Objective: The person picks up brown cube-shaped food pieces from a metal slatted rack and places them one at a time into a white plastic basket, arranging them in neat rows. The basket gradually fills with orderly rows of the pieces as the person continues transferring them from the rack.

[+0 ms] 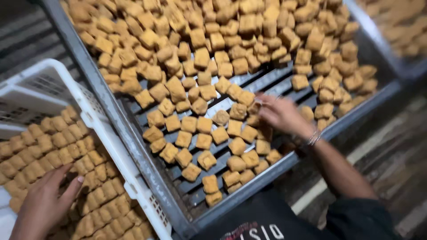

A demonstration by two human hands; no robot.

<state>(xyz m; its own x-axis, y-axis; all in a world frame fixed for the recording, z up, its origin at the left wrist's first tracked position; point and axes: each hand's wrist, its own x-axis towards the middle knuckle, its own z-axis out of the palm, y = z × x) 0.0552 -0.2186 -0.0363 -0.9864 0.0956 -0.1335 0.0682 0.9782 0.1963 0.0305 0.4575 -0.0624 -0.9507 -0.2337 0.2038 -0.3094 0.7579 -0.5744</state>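
Fried tofu cubes, golden-brown, fill two containers seen from above; positions are given relative to the grey slatted tray that runs diagonally through the middle of the view.

Left of the tray stands a white plastic crate with perforated walls, its near long wall touching or just beside the tray's left rim. Inside it, packed cubes lie in close, ordered rows. The left hand rests on these rows at the crate's near end, palm down. Its grip is released: fingers extended and slightly spread, thumb out to the side, fingertips touching the top layer, nothing enclosed.

Within the tray, loose cubes lie scattered in a single layer over the dark slats at the near end, with bare slats showing between them. Toward the tray's far end they pile into a dense heap that hides the floor of the tray.

At the tray's right rim, near its front corner, the right hand reaches in over the rim, a thin bracelet at the wrist. The hand is motion-blurred; its fingers curl down onto cubes just inside the rim and touch them, but whether the grip is closed on a cube cannot be told.

Beyond the tray's right end, a second tray of cubes shows at the upper corner.
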